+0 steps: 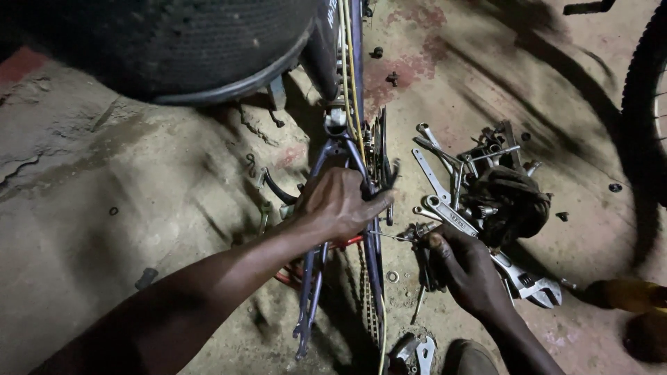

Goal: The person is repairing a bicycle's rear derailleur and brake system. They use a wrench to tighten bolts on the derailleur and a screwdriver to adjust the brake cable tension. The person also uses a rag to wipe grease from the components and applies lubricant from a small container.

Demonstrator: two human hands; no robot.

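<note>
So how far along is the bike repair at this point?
Mid-job, by the look of it. Done: the bicycle frame lies on the floor and the pile of wrenches is spread beside it. In hand: the left hand grips the frame tubes, and the right hand reaches among the tools, though its hold is unclear. Left: small nuts and bolts lie loose on the floor.

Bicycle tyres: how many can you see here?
2. One big tyre lies at the top left, above the left hand; another tyre shows only partly at the right edge. More may lie out of view.
</note>
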